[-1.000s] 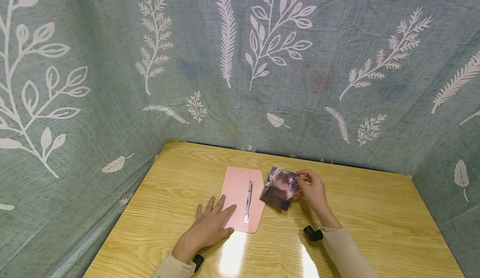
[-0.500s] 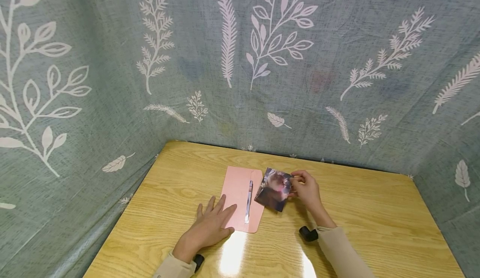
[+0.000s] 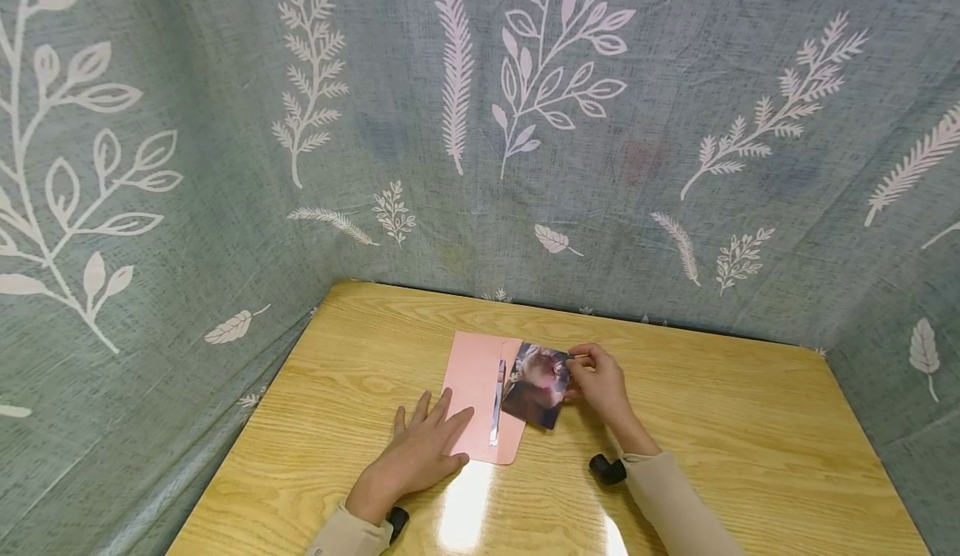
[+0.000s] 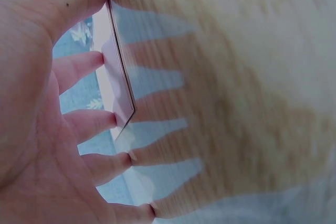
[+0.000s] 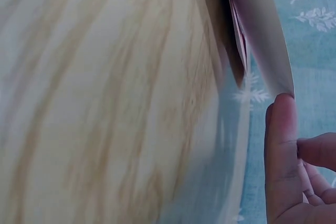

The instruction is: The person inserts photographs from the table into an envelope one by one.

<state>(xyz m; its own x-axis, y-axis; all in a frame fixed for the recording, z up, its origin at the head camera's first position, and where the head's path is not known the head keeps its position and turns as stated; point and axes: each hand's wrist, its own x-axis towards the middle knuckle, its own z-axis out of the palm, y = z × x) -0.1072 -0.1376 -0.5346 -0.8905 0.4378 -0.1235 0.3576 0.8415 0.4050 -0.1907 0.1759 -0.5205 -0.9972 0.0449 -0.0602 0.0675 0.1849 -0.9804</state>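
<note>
A pink envelope [image 3: 467, 364] lies on the table, with a narrow strip of a printed picture [image 3: 497, 414] showing at its opening. My left hand [image 3: 423, 448], fingers spread, rests on its lower left part; in the left wrist view fingertips [image 4: 107, 59] touch the envelope [image 4: 118, 77]. My right hand [image 3: 600, 383] pinches the right edge of a dark printed photo [image 3: 536, 385]. That photo is slightly tilted, its left edge over the envelope's flap close to the strip. In the right wrist view the pale back of the photo [image 5: 268, 40] rises from the fingers [image 5: 286, 124].
The wood-grain table [image 3: 750, 439] reflects bright light near its front. A grey-green curtain [image 3: 480, 122] with white leaf prints stands behind and beside it. Black wrist cameras [image 3: 607, 469] sit on both wrists.
My right hand has moved left with the photo, from beside the envelope to over its flap. The left hand and the envelope have stayed in place.
</note>
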